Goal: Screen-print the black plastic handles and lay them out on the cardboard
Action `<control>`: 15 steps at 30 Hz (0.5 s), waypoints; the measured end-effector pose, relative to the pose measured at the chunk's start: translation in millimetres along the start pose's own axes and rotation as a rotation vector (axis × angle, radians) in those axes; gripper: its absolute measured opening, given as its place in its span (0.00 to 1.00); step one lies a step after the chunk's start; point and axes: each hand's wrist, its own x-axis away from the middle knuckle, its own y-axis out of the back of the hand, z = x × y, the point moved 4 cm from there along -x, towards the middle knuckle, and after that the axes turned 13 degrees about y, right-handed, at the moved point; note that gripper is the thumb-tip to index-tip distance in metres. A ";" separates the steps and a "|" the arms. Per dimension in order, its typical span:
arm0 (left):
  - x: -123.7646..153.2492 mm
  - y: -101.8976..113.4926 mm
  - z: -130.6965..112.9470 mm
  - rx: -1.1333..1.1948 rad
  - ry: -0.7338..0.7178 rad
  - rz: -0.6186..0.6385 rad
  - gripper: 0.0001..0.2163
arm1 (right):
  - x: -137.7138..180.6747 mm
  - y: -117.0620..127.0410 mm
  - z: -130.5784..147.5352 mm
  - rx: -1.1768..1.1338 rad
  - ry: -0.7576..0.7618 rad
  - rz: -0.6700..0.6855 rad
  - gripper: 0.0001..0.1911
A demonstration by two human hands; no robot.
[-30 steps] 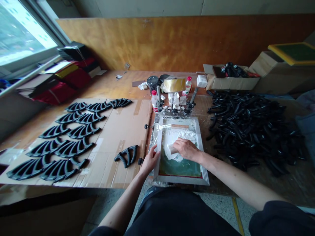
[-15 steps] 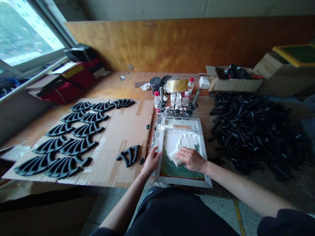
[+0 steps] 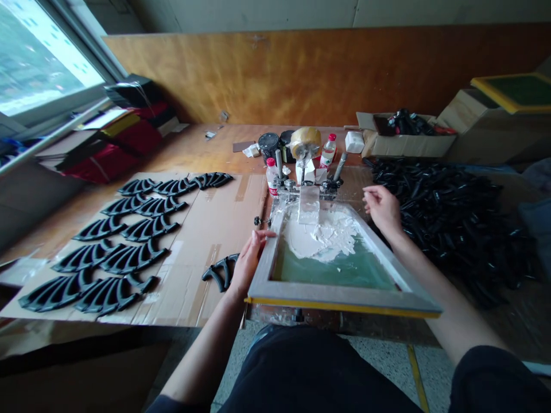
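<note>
A metal-edged printing screen is tilted, its front edge raised, with green mesh and thick white paste spread over it. A pale scraper blade lies at the screen's back, out of my hands. My left hand is at the screen's left edge, fingers stretched out and touching the frame. My right hand hangs in the air right of the screen, fingers loosely bent and apart, holding nothing visible. A small black ribbed part lies on cardboard beside my left hand.
Rows of black fan-shaped parts cover the cardboard at left. A heap of black parts lies at right. Behind the screen stand a clamp, a tape roll, red-capped bottles and a black tub.
The screen's front edge has risen. My right hand has let go of the scraper and moved right, off the screen; the scraper now rests at the back. My left hand moved slightly up and left.
</note>
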 end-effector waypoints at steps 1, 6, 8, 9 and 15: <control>-3.3 -5.0 -14.7 0.087 -0.069 0.006 0.25 | 11.9 2.3 -12.1 0.016 -0.050 -0.006 0.18; -21.7 -30.4 -56.4 0.260 -0.287 0.078 0.23 | 94.6 -59.9 13.0 0.027 0.106 0.327 0.15; -21.3 -35.4 -42.0 0.298 -0.261 0.015 0.23 | 121.2 -89.8 40.3 0.115 0.191 0.505 0.11; -18.8 -38.2 -26.8 0.318 -0.213 -0.009 0.23 | 129.9 -99.6 52.6 0.166 0.196 0.568 0.09; 13.4 -67.7 96.8 0.281 0.490 0.241 0.22 | 140.4 -99.1 125.4 0.100 0.194 0.549 0.04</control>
